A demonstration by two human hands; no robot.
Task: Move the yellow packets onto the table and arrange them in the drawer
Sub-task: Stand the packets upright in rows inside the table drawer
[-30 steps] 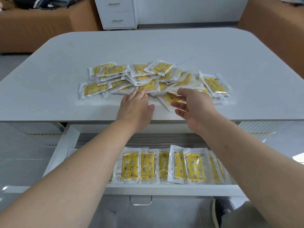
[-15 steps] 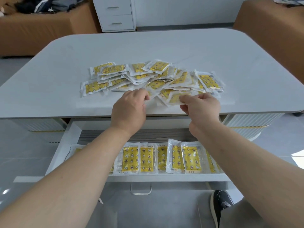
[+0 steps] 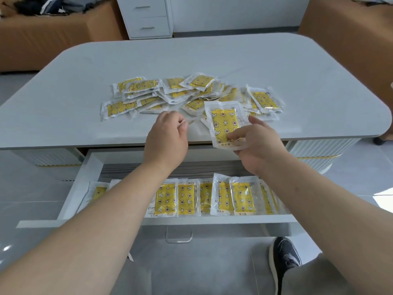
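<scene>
Your right hand [image 3: 257, 143] pinching one yellow packet [image 3: 225, 124] by its lower edge above the worktop [image 3: 276, 67] front, your left hand [image 3: 168, 139] curled beside it, cannot tell if gripping, packet pile [image 3: 191, 94] behind, packet row [image 3: 187, 199] in the open drawer [image 3: 70, 196].

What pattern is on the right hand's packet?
The packet is yellow with stars and flowers; head view.

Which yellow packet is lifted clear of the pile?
The packet pinched by the right hand; the others lie flat on the table or in the drawer.
</scene>
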